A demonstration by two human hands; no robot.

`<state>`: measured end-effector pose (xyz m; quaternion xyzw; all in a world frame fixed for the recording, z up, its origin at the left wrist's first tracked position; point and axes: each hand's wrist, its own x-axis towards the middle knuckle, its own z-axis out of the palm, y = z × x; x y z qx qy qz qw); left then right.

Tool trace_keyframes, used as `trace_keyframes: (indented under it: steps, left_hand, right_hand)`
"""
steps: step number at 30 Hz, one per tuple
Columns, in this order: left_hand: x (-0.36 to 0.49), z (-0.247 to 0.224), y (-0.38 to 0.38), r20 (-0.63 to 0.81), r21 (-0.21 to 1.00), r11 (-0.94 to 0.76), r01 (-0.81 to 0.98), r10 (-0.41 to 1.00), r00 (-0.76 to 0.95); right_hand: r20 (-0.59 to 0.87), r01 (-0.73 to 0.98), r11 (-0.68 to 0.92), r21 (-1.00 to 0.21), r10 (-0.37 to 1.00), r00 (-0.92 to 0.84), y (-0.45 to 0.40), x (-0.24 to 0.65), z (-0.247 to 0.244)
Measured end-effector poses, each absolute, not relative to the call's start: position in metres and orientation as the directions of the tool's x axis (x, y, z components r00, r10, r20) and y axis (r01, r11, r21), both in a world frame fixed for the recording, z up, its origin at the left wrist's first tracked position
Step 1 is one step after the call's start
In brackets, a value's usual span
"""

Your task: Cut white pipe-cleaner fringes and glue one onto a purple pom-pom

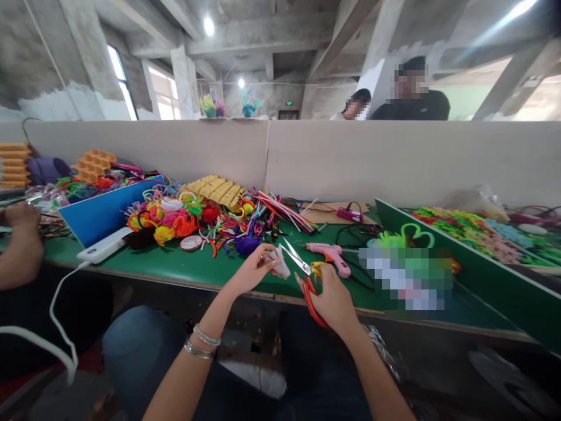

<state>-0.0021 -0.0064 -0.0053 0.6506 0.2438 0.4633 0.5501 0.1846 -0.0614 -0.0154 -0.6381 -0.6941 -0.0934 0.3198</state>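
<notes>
From the far left: an orange tray (pixel 14 166) of stacked ridges before the pale divider (pixel 175 146), then, lower down, a co-worker's hand (pixel 21 217), blurred and partly covered, its grip impossible to tell. Next, a blue board (pixel 114 213) standing slantwise on the green table (pixel 162 266), with a white device (pixel 105 245) along its foot and a white cable (pixel 85 265) hanging from the near end. Farther right, a bright heap of fuzzy pieces (pixel 175 219), with a yellow tray (pixel 214 190) at its back, a small round disc (pixel 191 242) at its front edge, a purple pompom (pixel 248 245) at its near right corner and loose pipe cleaners (pixel 283 207) fanned out beyond. Toward the middle, near the table's front edge, pinches a white piece (pixel 283 266) in the left hand (pixel 255 270), thumb and fingers clamped on it, the free part jutting out to the right of the fingertips; on that wrist, wears a beaded bracelet (pixel 205 336) and a silver bangle (pixel 198 351). Just right of that, grips scissors (pixel 305 266) by the red and yellow handles in the right hand (pixel 333 293), fingers wrapped around them, blades parted and aimed up and left, close beside the white piece; cannot tell whether touching. Just beyond the right hand, a pink glue gun (pixel 333 254) lying on its side. Farther right, green fuzzy strips (pixel 390 240), two people (pixel 416 105) behind the divider, then a green board (pixel 486 292) and colourful bundles (pixel 495 237) past it.
</notes>
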Motion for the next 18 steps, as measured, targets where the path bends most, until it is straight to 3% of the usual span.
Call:
trace_keyframes:
  steps: [18]
  left_hand:
    - [-0.0029, -0.0033, -0.0099, 0.324, 0.944, -0.310, -0.114, 0.811, 0.487]
  right_hand:
    - [0.517, 0.918, 0.176, -0.356, 0.855, 0.036, -0.0656, 0.1822, -0.0101]
